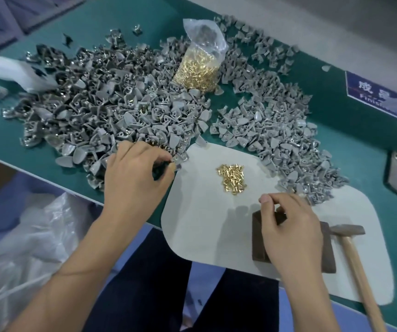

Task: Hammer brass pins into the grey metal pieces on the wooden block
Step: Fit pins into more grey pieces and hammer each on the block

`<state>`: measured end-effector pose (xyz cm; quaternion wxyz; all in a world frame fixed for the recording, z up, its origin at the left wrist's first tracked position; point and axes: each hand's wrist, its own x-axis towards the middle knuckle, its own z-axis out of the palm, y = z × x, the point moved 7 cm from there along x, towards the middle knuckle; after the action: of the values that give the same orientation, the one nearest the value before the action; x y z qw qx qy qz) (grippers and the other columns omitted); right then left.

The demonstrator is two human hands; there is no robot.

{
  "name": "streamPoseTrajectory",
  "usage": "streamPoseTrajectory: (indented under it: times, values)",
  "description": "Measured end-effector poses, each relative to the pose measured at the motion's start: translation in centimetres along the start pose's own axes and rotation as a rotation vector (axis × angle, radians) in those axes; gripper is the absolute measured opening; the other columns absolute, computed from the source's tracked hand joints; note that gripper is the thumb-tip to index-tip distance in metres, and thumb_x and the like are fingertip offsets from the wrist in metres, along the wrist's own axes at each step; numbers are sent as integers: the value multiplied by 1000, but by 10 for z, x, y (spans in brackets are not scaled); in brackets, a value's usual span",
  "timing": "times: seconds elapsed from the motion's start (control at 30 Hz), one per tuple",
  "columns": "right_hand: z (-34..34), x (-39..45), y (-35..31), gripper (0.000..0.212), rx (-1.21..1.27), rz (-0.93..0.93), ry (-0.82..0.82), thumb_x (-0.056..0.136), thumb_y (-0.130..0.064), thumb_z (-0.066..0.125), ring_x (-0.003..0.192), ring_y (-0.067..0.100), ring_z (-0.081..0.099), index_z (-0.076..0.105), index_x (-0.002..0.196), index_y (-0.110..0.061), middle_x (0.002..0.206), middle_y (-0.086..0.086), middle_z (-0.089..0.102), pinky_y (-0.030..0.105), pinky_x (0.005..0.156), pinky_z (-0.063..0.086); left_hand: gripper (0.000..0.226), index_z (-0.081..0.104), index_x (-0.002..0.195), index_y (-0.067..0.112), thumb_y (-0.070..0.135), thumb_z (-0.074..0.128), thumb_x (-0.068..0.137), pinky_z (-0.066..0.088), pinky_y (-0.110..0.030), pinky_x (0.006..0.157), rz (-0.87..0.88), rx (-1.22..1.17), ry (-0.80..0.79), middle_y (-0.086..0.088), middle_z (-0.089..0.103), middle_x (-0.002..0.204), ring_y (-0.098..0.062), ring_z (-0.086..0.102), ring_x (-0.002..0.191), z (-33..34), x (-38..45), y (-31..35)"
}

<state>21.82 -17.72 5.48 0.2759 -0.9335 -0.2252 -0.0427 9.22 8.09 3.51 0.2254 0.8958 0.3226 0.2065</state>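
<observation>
The wooden block [293, 240] lies directly under the right hand [291, 231], whose fingers [280, 213] curl down onto its top face; whether they pinch a piece or a pin there cannot be told, since the hand hides the spot. The loose brass pins [231, 178] sit on the pale mat [199, 226] just beyond and to the left of those fingers, nearer to the right hand than to the left. The hammer [353, 245] lies just to the right of the same hand, its head beside the block and its wooden handle running back toward the person, so the long axis points roughly along the right forearm; picking it up would likely fall to that hand. The left hand [135, 171] is well apart from the block, at the near edge of the big heap of grey metal pieces [111, 109], with curled fingers pinching one small piece. The pieces are dull grey, fan-shaped with a small lug; some in the left heap show a brass pin. A clear bag of pins [198, 68] stands far beyond both hands on the green tabletop [13, 133].
</observation>
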Motion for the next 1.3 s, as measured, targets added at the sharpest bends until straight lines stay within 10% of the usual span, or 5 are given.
streamPoseTrajectory:
  times: [0.47,0.83,1.07,1.3]
  values:
    - [2,1,1,20,-13,-33,-4,100,-28,56,81,27,57,72,91,-20,81,-4,67,49,76,48,12,74,100,25,30,72,89,42,-32,85,174,-139,-47,11,62,92,-17,49,95,24,-5,66]
    - [-39,39,58,23,107,108,158,101,-34,55,112,23,57,70,113,-22,112,0,68,38,99,43,32,65,122,28,45,55,97,43,-35,96,386,-228,-346,6,60,114,-17,48,118,101,16,158]
    - [-23,108,115,47,-199,225,-170,102,-47,49,137,34,35,51,146,-28,145,14,45,47,114,33,53,47,144,26,51,52,97,38,-45,109,484,21,-421,-2,48,139,-25,37,134,146,50,205]
    - [-20,104,115,42,-113,168,-194,103,-43,51,133,32,39,52,143,-31,135,11,46,46,110,38,54,53,140,22,51,58,94,34,-45,114,490,-25,-470,-4,44,139,-24,33,134,160,43,209]
